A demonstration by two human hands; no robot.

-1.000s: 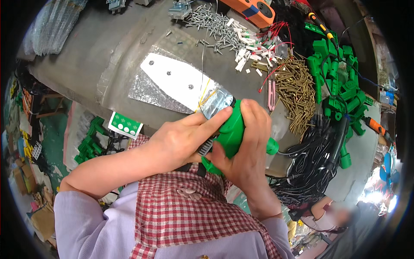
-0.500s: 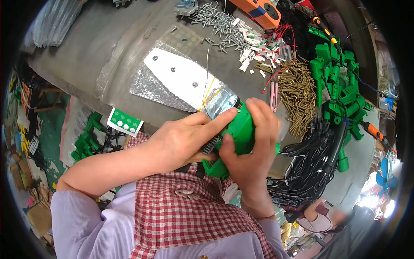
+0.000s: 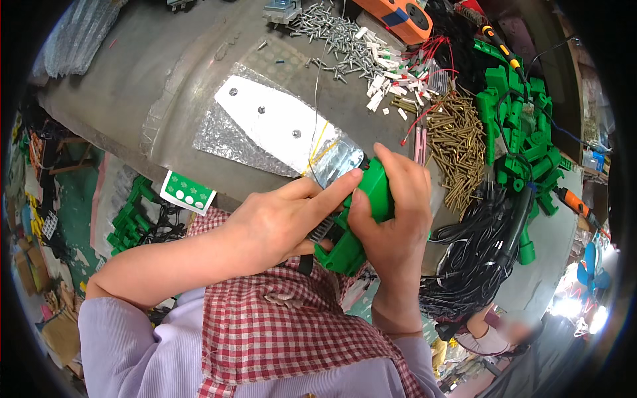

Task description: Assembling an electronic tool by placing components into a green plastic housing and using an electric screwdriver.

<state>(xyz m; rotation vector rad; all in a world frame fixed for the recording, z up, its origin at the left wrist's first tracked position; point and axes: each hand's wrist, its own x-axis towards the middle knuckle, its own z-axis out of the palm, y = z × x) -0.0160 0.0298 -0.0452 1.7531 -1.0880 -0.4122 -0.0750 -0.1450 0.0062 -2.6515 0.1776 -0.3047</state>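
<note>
Both hands are on a green plastic tool housing (image 3: 376,198) at the near edge of the bench. My left hand (image 3: 282,215) grips its near left side, closed, with the index finger stretched along the top toward the joint with the blade. My right hand (image 3: 395,219) wraps round the right side, thumb on top and fingers over the far edge. From the housing's far end a long white tapered blade-like plate (image 3: 269,119) with three round dark spots points away to the left. Bubble wrap (image 3: 222,142) lies under it, and a yellow band (image 3: 321,142) crosses its base.
Silver screws (image 3: 335,36), white connectors (image 3: 391,76) and a heap of brass-coloured screws (image 3: 458,142) lie beyond my right hand. Green housing parts (image 3: 524,132), a screwdriver (image 3: 502,48) and black cables (image 3: 464,259) are at the right. A green-and-white card (image 3: 188,192) overhangs the bench edge.
The white plate has shifted slightly left. My right hand has turned a little on the housing, its thumb now nearer my left fingertip and its index finger raised at the far edge.
</note>
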